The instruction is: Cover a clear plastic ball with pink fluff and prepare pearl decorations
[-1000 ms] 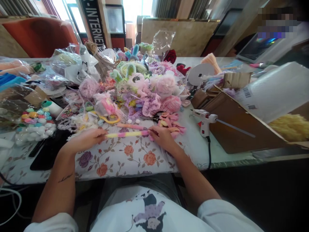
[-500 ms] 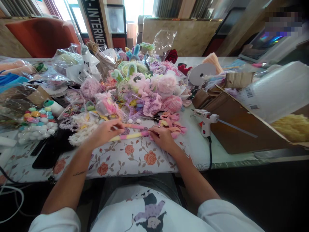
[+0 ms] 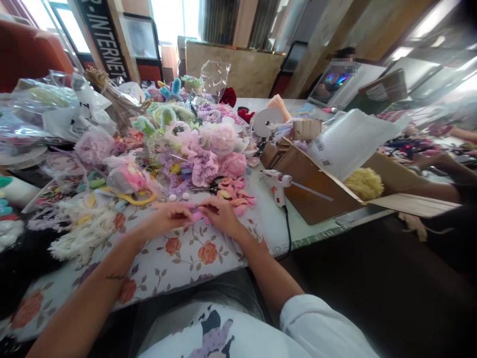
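Observation:
Over the flowered cloth (image 3: pixel 186 263), my left hand (image 3: pixel 169 219) and my right hand (image 3: pixel 219 214) are close together. Both sets of fingers pinch a pink fuzzy strip (image 3: pixel 196 216), of which only a short piece shows between them. The rest of the strip is hidden by my hands. Just beyond my fingers lie two small white balls (image 3: pixel 179 197). Pink and peach fuzzy pieces (image 3: pixel 238 191) are heaped by my right hand, beside dark-handled scissors (image 3: pixel 214 185). Left of my left hand is a bundle of white fringed yarn (image 3: pixel 84 228).
A white glue gun (image 3: pixel 278 186) with its cord stands right of my hands, against a cardboard box (image 3: pixel 316 191) holding yellow fluff (image 3: pixel 363 183). Behind my hands rises a pile of pastel yarn and trims (image 3: pixel 201 144). Another person's arm (image 3: pixel 439 169) shows at far right.
The view has swung to the right. My left hand has come closer to my right hand, and the pink and yellow lengths seen between them are now mostly covered.

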Motion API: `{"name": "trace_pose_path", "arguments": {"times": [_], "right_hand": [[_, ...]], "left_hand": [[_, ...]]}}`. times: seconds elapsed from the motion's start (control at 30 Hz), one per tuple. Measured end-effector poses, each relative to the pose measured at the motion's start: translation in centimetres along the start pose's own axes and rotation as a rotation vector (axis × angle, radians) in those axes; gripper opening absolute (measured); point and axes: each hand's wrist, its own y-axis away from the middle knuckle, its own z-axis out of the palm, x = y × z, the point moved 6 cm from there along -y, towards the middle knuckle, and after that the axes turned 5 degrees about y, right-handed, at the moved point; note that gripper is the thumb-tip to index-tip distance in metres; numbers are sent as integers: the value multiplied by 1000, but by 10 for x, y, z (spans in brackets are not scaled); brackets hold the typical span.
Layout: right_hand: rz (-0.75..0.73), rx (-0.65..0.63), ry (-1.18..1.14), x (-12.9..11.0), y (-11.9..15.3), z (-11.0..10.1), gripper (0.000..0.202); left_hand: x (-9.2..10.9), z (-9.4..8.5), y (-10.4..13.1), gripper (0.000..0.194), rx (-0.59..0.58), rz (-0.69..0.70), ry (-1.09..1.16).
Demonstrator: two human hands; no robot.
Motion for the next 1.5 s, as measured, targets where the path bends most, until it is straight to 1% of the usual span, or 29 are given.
{"name": "trace_pose_path", "arguments": {"times": [0.07,0.17,0.27,0.37,0.43,0.5,0.53,0.6,0.63,0.67,0.77,0.83,0.97,1.0,1.07,1.13,1.17,1.23,1.3,1.33,1.37,1.43,1.5], "right_hand": [[-13,35,39,-2,-2,0,21],[25,161,137,2,0,-9,22],[89,277,212,13,4,-26,25],[115,331,272,21,1,-46,28],[101,326,310,22,-6,-58,27],[56,256,388,20,-16,-64,26],[37,194,466,21,-20,-64,29],[34,68,661,26,-24,-61,42],[44,29,745,31,-24,-59,45],[57,14,799,36,-22,-59,45],[61,67,804,47,-11,-62,27],[59,120,801,49,1,-65,19],[76,208,811,42,28,-72,20],[78,210,808,39,34,-72,22],[63,171,792,34,41,-69,26],[40,124,776,32,41,-64,26],[34,134,774,31,39,-64,26],[23,230,779,27,29,-69,31],[-18,331,776,21,16,-73,37],[-57,341,763,18,9,-71,37],[-101,308,743,15,1,-65,34],[-150,150,730,13,-15,-48,26],[-124,-11,763,19,-28,-32,27]], "left_hand": [[-3,-5,11,15,-2,-33,75],[-4,-16,26,8,36,-51,319],[-7,-23,36,6,74,-56,541],[-13,-28,40,12,158,-70,650],[-15,-29,40,14,194,-76,672],[-15,-29,39,15,198,-76,670],[-15,-28,39,15,197,-79,666],[-15,-27,38,17,204,-91,656],[-15,-27,38,18,212,-96,654],[-15,-27,37,19,224,-99,657],[-17,-25,36,20,247,-120,678],[-18,-24,35,20,253,-137,688],[-15,-22,33,18,249,-119,677],[-15,-22,33,18,247,-116,675],[-16,-22,33,19,261,-118,682],[-18,-22,33,20,279,-130,696],[-18,-22,33,21,283,-136,703],[-18,-21,33,22,277,-141,714],[-16,-20,33,23,270,-137,717],[-14,-20,33,23,275,-134,714],[-13,-20,33,23,282,-132,710],[-12,-20,33,22,293,-133,702],[-13,-20,33,22,295,-145,702]]}}
